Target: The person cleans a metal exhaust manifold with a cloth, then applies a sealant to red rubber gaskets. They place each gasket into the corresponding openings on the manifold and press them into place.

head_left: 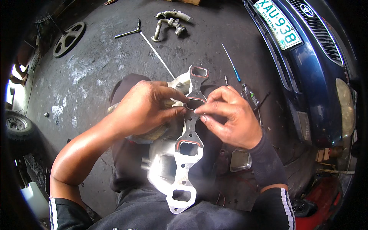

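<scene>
A silvery engine manifold (159,172) lies lengthwise over my lap, its long port flange (190,128) facing up. The flange is dark grey toward the far end and bright bare metal toward me. Reddish lines border the two far ports and part of the third; none shows round the nearest port. My left hand (147,107) reaches across from the left, fingers and thumb closed on the flange's edge beside the second port. My right hand (230,115) is closed at the other side of that port, fingertips and thumb drawn together; whatever lies between them is too small to make out.
A blue car's bumper (291,80) stands at right. On the floor lie a blue-handled screwdriver (233,67), a dark tube or bottle (250,95), a metal tray (241,160), a T-shaped wrench (134,32) and metal pipe parts (170,25). A wheel (17,126) is at left.
</scene>
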Motion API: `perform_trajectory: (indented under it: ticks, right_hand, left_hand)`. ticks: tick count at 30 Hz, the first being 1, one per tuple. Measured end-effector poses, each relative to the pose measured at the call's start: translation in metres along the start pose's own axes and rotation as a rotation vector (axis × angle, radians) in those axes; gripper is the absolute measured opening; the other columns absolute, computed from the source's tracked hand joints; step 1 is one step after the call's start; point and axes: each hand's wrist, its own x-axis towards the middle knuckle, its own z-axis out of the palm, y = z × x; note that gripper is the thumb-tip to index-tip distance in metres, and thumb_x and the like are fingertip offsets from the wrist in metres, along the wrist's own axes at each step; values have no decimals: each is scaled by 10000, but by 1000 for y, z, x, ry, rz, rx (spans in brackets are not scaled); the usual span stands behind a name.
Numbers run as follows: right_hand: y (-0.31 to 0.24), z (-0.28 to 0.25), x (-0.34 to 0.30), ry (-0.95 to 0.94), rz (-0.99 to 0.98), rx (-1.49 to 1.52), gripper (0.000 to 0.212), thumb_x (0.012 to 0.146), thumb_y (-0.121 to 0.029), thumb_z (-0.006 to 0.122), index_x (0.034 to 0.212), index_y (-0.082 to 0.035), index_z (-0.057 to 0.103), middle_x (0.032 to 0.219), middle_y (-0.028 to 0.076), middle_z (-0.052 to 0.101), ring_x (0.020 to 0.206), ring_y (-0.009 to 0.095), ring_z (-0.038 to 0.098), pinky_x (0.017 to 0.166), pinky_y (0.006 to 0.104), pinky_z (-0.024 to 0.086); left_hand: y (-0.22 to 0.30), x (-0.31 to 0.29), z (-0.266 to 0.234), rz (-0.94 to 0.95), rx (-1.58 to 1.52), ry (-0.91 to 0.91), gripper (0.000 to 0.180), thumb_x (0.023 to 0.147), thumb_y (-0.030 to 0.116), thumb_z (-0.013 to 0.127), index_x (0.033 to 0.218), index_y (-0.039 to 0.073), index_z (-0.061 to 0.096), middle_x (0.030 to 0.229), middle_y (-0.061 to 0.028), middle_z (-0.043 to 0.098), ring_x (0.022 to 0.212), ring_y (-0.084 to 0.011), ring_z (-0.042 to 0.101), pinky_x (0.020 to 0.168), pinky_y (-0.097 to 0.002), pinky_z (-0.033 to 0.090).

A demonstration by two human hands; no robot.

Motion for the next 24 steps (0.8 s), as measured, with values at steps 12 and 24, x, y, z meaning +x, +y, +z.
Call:
perform_trajectory:
  ticks: [12, 24]
  right_hand:
    - [-9, 0, -10, -92, -142, 5, 330, 742, 4, 821, 1037, -131, 880, 1117, 70, 688, 1005, 288, 646, 878, 402, 562]
    - [-7, -2, -23, -117, -202, 21, 437, 666, 11, 816, 1051, -181, 892, 1120, 62, 686, 1005, 286, 644, 893, 405, 534]
  left_hand:
    - [6, -8, -3, 51, 88, -42, 405, 875, 241, 966, 1217, 63, 843, 1075, -161, 804, 1001, -305, 791, 899, -417, 607]
    - [8, -19, -5, 33, 21, -161, 539, 802, 291, 1031, 1227, 38, 819, 1135, -133, 819, 1093, -277, 794, 989, -406, 600]
